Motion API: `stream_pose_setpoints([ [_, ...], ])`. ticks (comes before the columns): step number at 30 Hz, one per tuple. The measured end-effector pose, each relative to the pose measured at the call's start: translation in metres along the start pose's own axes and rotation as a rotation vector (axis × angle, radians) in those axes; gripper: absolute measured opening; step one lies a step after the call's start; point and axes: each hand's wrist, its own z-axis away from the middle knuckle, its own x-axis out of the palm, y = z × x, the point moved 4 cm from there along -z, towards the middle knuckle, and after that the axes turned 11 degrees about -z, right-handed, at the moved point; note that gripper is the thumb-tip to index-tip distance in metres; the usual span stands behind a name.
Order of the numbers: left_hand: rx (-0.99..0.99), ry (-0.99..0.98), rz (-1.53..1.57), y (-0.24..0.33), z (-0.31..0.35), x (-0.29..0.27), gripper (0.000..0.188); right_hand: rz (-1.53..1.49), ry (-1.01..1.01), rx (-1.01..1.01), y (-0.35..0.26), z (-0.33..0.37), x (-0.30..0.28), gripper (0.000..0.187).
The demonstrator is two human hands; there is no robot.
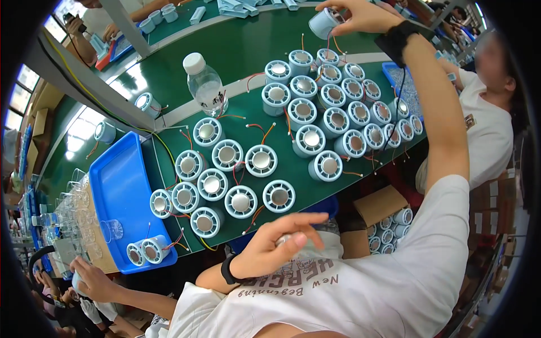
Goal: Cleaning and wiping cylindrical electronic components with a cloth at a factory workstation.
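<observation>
Out at the far right, my right hand [360, 16], with a black wristband, grips a light-blue cylindrical motor housing [323, 23]; thin coloured wires hang from it. My left hand [276, 248] is close to my body at the bench's near edge. Its index finger points right, and a small silvery-white piece [283, 239] shows between thumb and fingers; its kind is unclear. Beyond that hand stand several light-blue housings [240, 202] with slotted rims, silver round centres and short wires. A denser group of housings [332, 121] stands to the right, below my raised arm.
A clear bottle with white cap [204, 84] stands behind the housings. At left are a blue tray [121, 186] and clear cups [79, 197]. An open carton of housings [380, 214] sits below the bench. Co-workers are on both sides; one's hand [93, 281] holds a pale part.
</observation>
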Motion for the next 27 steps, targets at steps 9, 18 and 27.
stream_pose_setpoints([
  [9, -0.092, -0.049, 0.373, -0.004, -0.022, 0.015, 0.067, -0.252, -0.432, -0.339, -0.100, 0.185, 0.092, 0.078],
  [18, 0.143, -0.015, 0.216, -0.010, -0.008, 0.038, 0.064, -0.265, -0.049, -0.170, -0.090, 0.275, 0.126, 0.071],
  [27, 0.573, 0.315, -0.570, -0.008, -0.013, 0.044, 0.073, -0.378, 0.166, 0.028, -0.088, 0.311, 0.162, 0.070],
])
